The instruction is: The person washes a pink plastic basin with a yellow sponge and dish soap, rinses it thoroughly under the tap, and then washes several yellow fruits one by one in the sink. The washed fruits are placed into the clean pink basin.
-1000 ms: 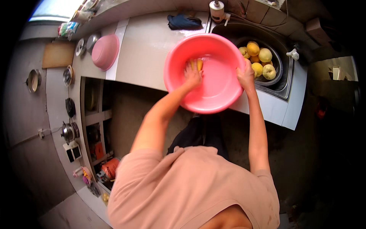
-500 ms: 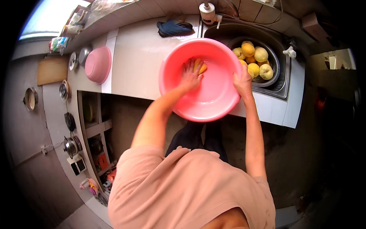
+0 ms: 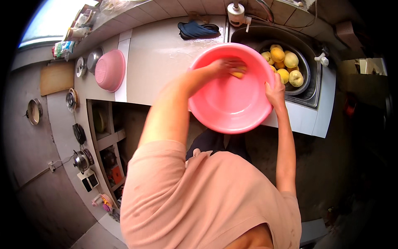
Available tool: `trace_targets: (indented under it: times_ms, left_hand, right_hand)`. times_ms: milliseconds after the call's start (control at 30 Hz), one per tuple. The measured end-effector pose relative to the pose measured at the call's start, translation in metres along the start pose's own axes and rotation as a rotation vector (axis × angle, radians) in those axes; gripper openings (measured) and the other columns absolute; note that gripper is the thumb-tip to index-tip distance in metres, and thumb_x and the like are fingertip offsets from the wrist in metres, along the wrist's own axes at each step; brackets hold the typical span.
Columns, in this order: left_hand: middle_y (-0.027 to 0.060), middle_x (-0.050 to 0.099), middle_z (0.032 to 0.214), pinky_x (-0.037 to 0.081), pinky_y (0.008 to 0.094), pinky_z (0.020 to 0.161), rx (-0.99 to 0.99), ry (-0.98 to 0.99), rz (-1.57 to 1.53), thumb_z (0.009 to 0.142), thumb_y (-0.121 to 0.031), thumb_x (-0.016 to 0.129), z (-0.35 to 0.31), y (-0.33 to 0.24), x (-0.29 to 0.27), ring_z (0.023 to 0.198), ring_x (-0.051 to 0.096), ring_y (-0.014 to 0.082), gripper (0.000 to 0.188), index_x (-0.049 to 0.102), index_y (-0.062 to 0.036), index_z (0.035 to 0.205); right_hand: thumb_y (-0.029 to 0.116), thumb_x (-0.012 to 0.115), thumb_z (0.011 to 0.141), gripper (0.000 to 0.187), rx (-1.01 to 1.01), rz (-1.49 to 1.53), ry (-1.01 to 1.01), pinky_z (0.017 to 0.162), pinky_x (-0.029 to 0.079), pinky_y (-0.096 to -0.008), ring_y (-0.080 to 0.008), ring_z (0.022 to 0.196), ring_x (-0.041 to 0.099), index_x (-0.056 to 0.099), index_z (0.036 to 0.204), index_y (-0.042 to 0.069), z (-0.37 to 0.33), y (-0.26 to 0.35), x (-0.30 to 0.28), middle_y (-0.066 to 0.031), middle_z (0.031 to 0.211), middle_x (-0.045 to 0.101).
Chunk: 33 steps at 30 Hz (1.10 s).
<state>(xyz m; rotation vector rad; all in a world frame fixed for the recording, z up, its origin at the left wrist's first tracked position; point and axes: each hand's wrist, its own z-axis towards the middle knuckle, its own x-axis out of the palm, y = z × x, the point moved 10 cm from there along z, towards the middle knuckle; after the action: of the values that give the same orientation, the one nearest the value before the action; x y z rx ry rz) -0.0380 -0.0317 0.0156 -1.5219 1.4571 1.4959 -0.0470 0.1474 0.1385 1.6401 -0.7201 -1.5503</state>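
A large pink plastic basin (image 3: 232, 99) is tilted up at the counter's front edge, its inside facing me. Inside it, my left hand (image 3: 226, 67), smeared by motion, presses a yellow sponge (image 3: 238, 75) against the upper inner wall. Most of the sponge is hidden under the fingers. My right hand (image 3: 275, 90) grips the basin's right rim, with the thumb on the inner side and the other fingers mostly out of sight.
Right of the basin, a metal bowl (image 3: 307, 78) of yellow round fruit (image 3: 277, 54) sits in the sink (image 3: 316, 96). A white tap heater (image 3: 236, 15) stands behind. Across the counter lie a dark blue cloth (image 3: 198, 30) and, further left, a pink basket (image 3: 110, 70).
My left hand has swept the sponge rightward along the basin's upper inside wall, its forearm now crossing the left rim. My right hand keeps its hold; the whole view has shifted slightly.
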Motion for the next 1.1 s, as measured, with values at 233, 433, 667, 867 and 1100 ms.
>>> trace_targets:
  times_ms: [233, 433, 667, 867, 1100]
  left_hand:
    - [0.0201, 0.017, 0.156, 0.011, 0.0506, 0.116, -0.536, 0.942, -0.915, 0.093, -0.050, 0.039, -0.110, -0.116, -0.024, 0.145, 0.011, 0.0380, 0.065, 0.033, -0.0124, 0.146]
    - [0.0217, 0.012, 0.157, 0.012, 0.0406, 0.118, -0.688, 0.029, -2.059, 0.100, -0.046, 0.022, 0.013, -0.137, -0.069, 0.145, 0.013, 0.0371, 0.065, 0.008, -0.0130, 0.154]
    - [0.0150, 0.014, 0.158, 0.014, 0.0523, 0.116, -0.757, 0.460, -0.789, 0.095, -0.032, 0.041, -0.107, -0.073, -0.016, 0.146, 0.014, 0.0338, 0.064, 0.018, -0.0157, 0.152]
    - [0.0150, 0.020, 0.156, 0.016, 0.0521, 0.115, -0.969, -0.095, -0.758, 0.096, -0.031, 0.042, -0.012, -0.003, -0.015, 0.143, 0.020, 0.0346, 0.059, 0.026, -0.0117, 0.149]
    - [0.0177, 0.025, 0.155, 0.021, 0.0550, 0.112, -0.172, 0.080, -0.653, 0.096, -0.038, 0.042, -0.040, -0.140, -0.040, 0.144, 0.021, 0.0358, 0.059, 0.031, -0.0133, 0.148]
  right_hand:
    - [0.006, 0.062, 0.079, 0.032, 0.048, 0.132, -0.164, 0.075, 0.051, -0.0389, -0.0319, 0.085, 0.066, 0.054, 0.110, 0.003, 0.001, -0.015, 0.016, -0.0185, 0.091, 0.065]
    - [0.005, 0.061, 0.079, 0.034, 0.057, 0.109, -0.174, 0.077, 0.051, -0.0391, -0.0329, 0.087, 0.066, 0.053, 0.113, 0.004, -0.001, -0.017, 0.021, -0.0194, 0.094, 0.066]
    - [0.004, 0.058, 0.079, 0.035, 0.035, 0.091, -0.113, 0.077, 0.051, -0.0429, -0.0399, 0.089, 0.064, 0.049, 0.113, 0.003, -0.002, -0.004, 0.015, -0.0236, 0.094, 0.065]
    - [0.003, 0.057, 0.079, 0.041, -0.048, 0.091, -0.119, 0.080, 0.050, -0.0428, -0.0408, 0.092, 0.064, 0.048, 0.119, 0.002, 0.000, 0.006, 0.014, -0.0245, 0.098, 0.064]
    - [0.004, 0.057, 0.079, 0.034, 0.008, 0.079, -0.095, 0.076, 0.051, -0.0427, -0.0415, 0.090, 0.063, 0.050, 0.112, 0.002, 0.001, 0.003, 0.015, -0.0250, 0.096, 0.063]
